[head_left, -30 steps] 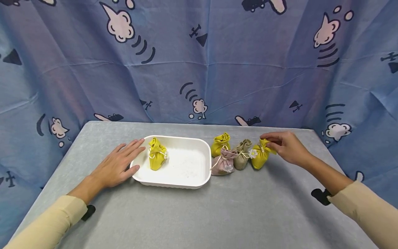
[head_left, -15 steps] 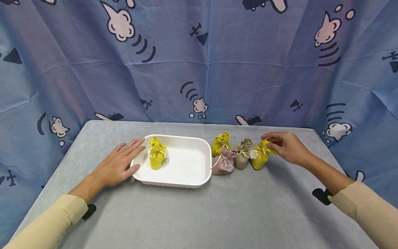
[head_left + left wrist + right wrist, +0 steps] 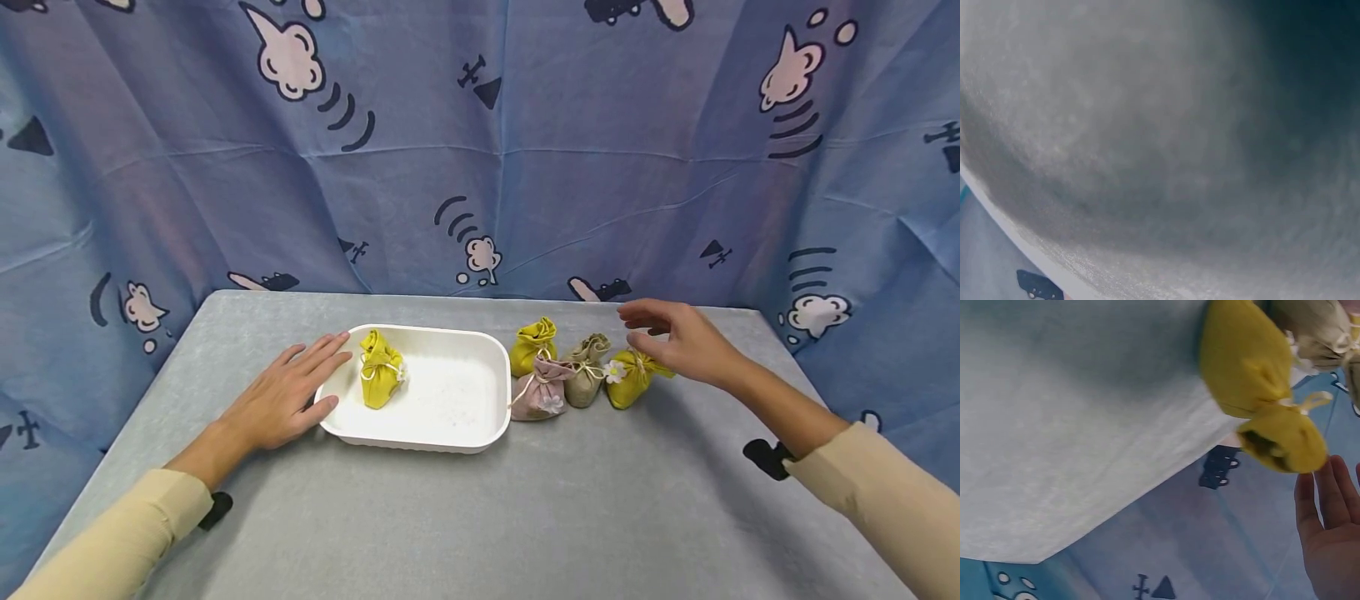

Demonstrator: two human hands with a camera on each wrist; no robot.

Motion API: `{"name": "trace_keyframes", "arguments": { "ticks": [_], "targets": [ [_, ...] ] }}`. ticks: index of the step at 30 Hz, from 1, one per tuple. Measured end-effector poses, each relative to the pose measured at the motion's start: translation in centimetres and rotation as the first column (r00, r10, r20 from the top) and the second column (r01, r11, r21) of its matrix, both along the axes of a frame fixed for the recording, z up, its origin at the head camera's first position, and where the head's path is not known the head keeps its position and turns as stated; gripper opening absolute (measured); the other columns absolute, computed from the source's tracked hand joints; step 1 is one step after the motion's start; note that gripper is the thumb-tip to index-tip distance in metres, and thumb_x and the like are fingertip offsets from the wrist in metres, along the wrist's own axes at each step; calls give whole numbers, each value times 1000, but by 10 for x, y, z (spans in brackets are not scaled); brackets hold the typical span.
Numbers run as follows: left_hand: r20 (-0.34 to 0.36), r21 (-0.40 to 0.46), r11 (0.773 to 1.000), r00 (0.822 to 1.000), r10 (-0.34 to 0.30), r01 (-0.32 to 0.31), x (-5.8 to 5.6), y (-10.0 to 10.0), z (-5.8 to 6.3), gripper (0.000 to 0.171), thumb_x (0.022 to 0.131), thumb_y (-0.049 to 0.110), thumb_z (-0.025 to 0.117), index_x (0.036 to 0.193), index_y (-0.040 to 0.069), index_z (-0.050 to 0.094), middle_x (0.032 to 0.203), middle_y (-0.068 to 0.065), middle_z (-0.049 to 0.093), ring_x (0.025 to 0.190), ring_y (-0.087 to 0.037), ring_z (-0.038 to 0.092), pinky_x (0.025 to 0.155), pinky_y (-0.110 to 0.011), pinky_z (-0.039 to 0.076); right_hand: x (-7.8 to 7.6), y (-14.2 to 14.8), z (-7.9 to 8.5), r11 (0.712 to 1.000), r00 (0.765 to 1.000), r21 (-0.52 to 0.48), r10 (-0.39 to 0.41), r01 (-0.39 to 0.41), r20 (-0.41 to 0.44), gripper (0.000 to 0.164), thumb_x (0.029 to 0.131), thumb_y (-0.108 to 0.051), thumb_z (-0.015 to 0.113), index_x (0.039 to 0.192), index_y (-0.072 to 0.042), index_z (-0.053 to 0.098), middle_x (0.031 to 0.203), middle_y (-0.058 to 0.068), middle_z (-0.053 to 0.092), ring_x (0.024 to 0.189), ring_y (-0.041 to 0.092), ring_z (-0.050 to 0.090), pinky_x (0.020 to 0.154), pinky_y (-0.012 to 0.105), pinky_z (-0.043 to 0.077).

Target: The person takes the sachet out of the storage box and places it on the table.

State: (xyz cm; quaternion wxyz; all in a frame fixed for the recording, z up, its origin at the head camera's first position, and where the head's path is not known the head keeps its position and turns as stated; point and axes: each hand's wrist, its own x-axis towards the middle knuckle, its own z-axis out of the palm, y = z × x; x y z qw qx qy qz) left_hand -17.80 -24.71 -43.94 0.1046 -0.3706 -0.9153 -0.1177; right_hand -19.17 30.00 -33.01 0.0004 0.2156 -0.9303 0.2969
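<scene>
My left hand (image 3: pixel 288 396) rests with straight fingers on the left rim of a white tray (image 3: pixel 450 392). Inside that tray, at its left end, stands a yellow drawstring pouch (image 3: pixel 380 371) tied with pale cord. Over on the right, my right hand (image 3: pixel 678 340) hovers just above another yellow pouch (image 3: pixel 632 379) with a white flower, thumb and fingers parted and holding nothing. The right wrist view has the same yellow pouch (image 3: pixel 1250 375) with my fingers (image 3: pixel 1335 494) beside its gathered top. Only blurred grey tabletop (image 3: pixel 1116 125) fills most of the left wrist view.
Between the tray and the right-hand pouch stand a beige pouch (image 3: pixel 587 372), a pink pouch (image 3: pixel 542 396) and one more yellow pouch (image 3: pixel 532 346) at the back, close together. A grey table (image 3: pixel 480 525) lies under everything, and a blue patterned curtain (image 3: pixel 420 108) hangs behind it.
My right hand has let go of the rightmost yellow pouch and lifted slightly; the pouch stays on the table. The left hand and the tray have not moved.
</scene>
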Motion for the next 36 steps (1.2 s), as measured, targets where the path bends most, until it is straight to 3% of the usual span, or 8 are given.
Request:
{"name": "trace_keyframes", "arguments": {
  "ticks": [17,29,36],
  "targets": [
    [4,4,1000,1000,4,-4,1,0,0,59,97,31,55,148,4,44,162,-9,28,145,-33,32,110,-58,26,-14,-60,15,993,995,-73,97,-95,35,46,94,-12,67,138,-2,56,136,18,59,121,36,59,100,52,46],
    [5,6,1000,1000,2,-2,0,0,-1,59,98,32,54,149,5,44,163,-8,27,146,-33,31,110,-58,26,-17,-105,14,973,980,-154,185,-172,75,53,88,-10,75,136,2,57,135,18,59,120,33,62,105,44,45],
    [6,9,1000,1000,-1,1,0,-1,-2,60,97,31,55,150,5,43,163,-8,27,146,-33,31,111,-58,26,-16,-131,12,953,962,-219,239,-207,130,54,88,-7,75,137,3,55,140,19,56,125,34,58,101,46,48]
  ]
}}
